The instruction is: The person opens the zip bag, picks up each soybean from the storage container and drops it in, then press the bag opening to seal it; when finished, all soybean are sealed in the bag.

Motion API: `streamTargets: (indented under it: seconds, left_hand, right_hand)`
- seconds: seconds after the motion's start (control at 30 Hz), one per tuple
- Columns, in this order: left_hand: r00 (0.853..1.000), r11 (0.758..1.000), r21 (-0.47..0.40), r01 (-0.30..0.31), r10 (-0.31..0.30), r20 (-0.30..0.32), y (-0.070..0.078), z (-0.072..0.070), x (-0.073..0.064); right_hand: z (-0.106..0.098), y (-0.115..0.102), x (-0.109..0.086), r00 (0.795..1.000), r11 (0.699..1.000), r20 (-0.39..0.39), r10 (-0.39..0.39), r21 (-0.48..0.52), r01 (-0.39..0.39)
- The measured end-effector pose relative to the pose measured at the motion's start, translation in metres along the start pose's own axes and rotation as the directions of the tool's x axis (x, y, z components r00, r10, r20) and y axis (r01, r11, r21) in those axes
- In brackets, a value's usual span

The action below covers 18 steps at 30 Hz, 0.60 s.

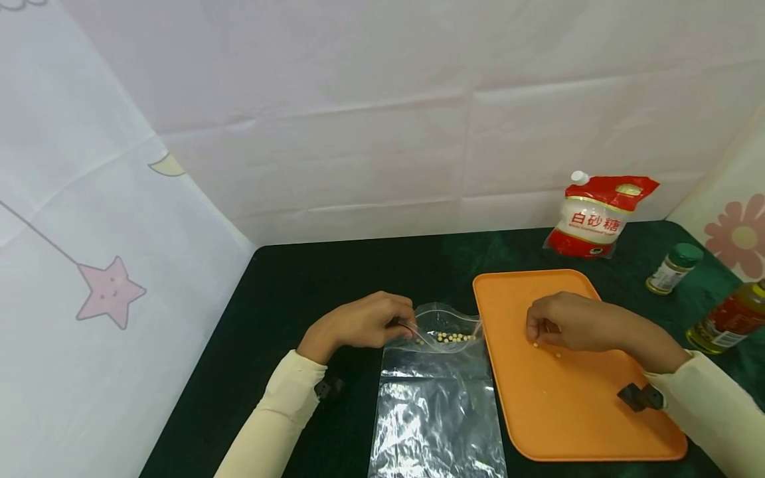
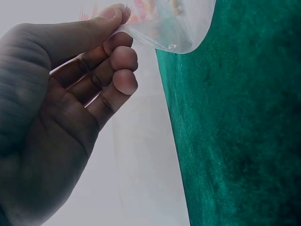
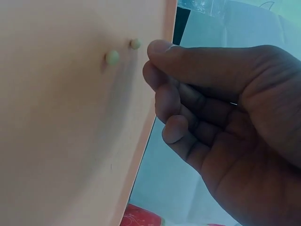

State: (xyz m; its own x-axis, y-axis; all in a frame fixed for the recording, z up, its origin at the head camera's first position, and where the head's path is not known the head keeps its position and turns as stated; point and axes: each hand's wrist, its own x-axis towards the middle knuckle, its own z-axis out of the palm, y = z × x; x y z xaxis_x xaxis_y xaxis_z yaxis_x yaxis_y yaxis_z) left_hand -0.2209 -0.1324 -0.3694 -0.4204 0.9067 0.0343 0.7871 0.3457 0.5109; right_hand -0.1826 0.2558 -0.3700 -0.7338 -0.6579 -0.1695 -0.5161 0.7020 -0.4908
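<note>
My left hand (image 1: pixel 373 320) pinches the rim of a clear zip bag (image 1: pixel 442 425) between thumb and fingers. The bag lies flat on the table with its mouth bowed open, and several small round yellow beans (image 1: pixel 453 338), like soybeans, show inside near the top. Above the orange tray (image 1: pixel 574 411) is my right hand (image 1: pixel 568 322), fingers curled and thumb tip close to the index fingertip. Nothing shows between them in the right wrist view. Two loose yellow beans (image 3: pixel 112 57) lie on the tray, one right beside the thumb tip.
Behind the tray stands a red and white sugar pouch (image 1: pixel 592 216) with a white cap. To its right are a green-capped jar (image 1: pixel 674 269) and an oil bottle (image 1: pixel 730 318). The dark green tabletop (image 1: pixel 335 272) meets a pale cloth backdrop (image 1: pixel 358 133) at the back.
</note>
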Motion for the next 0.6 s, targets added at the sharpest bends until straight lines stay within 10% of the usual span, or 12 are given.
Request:
streamTargets:
  seconds: [0.6]
  left_hand:
    - [1.0, 1.0, -0.003, -0.007, 0.007, 0.001, 0.0, -0.001, 0.0]
  right_hand:
    - [0.01, 0.003, 0.006, 0.998, 1.0, -0.067, -0.014, -0.007, 0.014]
